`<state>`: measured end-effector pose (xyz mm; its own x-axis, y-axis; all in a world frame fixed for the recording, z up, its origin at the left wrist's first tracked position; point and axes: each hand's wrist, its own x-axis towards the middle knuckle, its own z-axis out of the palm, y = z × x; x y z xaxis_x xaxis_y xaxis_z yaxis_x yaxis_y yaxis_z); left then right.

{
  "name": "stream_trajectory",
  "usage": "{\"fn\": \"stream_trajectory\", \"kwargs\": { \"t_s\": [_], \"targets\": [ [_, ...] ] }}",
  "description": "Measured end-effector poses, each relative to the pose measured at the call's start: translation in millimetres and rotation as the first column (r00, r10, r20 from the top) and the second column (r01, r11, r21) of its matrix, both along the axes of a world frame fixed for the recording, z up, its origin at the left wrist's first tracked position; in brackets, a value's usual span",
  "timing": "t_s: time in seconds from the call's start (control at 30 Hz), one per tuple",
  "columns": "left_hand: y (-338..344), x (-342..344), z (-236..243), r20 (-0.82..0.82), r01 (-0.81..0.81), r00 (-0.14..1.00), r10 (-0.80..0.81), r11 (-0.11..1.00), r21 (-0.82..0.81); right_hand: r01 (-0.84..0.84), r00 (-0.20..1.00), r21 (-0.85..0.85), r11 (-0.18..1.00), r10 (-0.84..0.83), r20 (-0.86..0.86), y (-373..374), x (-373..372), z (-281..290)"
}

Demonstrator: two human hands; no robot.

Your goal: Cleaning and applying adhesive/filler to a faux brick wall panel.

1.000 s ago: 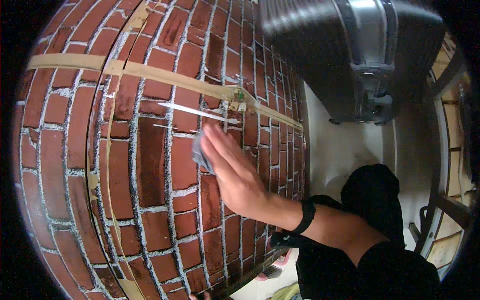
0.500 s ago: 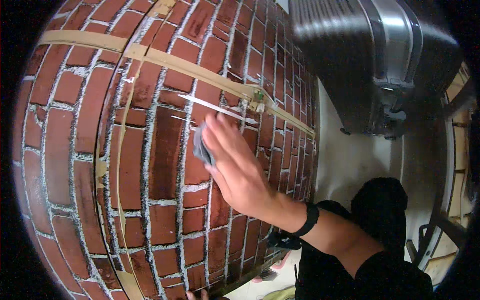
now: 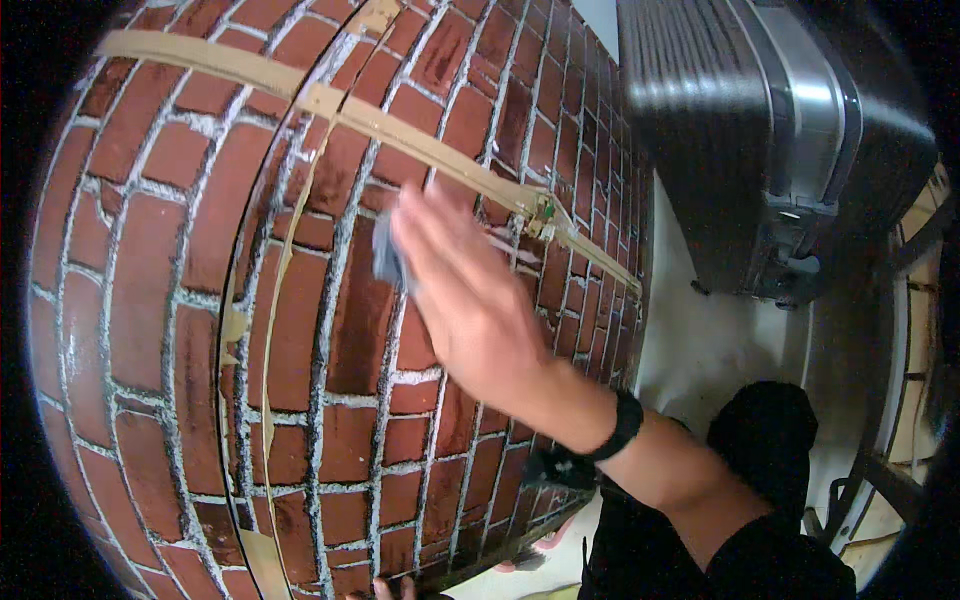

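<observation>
My right hand [image 3: 475,310], with a dark wristband, presses a grey cloth [image 3: 390,255] to a red brick-patterned surface [image 3: 140,390], its fingers long and blurred over it. Beige tape strips [image 3: 420,145] cross the surface, with a small green and brass piece [image 3: 540,215] on the crosswise strip, just beyond my fingers. A pale streak near this strip is partly hidden by my hand. At the lower edge only a few fingertips of my left hand [image 3: 395,590] show, apart, resting at the surface's edge.
A black ribbed hard case [image 3: 700,100] stands at upper right above a pale floor [image 3: 675,340]. A dark frame with light wooden panels [image 3: 910,340] is at far right. My dark-clothed leg [image 3: 760,440] is below; a dark object [image 3: 555,468] and pink items [image 3: 550,538] are by the surface's lower edge.
My right hand and the cloth have moved leftward and upward along the surface, over the pale streak. The view has shifted, so the tape and hard case appear farther right.
</observation>
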<state>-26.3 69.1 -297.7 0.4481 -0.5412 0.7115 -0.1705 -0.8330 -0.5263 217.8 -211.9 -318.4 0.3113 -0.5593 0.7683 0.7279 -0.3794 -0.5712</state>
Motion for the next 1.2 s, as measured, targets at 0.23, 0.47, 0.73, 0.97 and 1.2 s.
{"fn": "stream_trajectory", "kwargs": {
  "t_s": [0.23,0.47,0.73,0.97,1.2],
  "targets": [
    [-0.4,-2.5,3.1,-0.032,-0.042,0.999,0.042,0.999,0.001,-0.022,1.000,0.078,0.997,0.022,0.005,1.8,-1.8,12.3],
    [3.6,4.0,0.7,0.006,0.024,1.000,-0.024,0.999,0.037,0.155,0.982,-0.062,0.986,-0.161,-0.098,3.2,-15.4,3.3],
    [18.7,-1.3,-1.1,0.094,-0.069,0.994,0.057,0.990,0.125,0.015,1.000,-0.190,0.982,-0.010,0.028,29.0,-51.7,8.6],
    [1.9,-3.2,-1.6,-0.086,-0.046,0.995,0.047,0.999,0.006,0.011,0.985,-0.258,0.966,0.035,0.170,22.3,-31.9,-1.1],
    [0.1,-4.6,-1.0,-0.037,-0.018,0.999,0.017,0.999,-0.033,0.112,0.993,-0.036,0.993,-0.114,-0.045,-15.4,-1.2,16.8]
  ]
}}
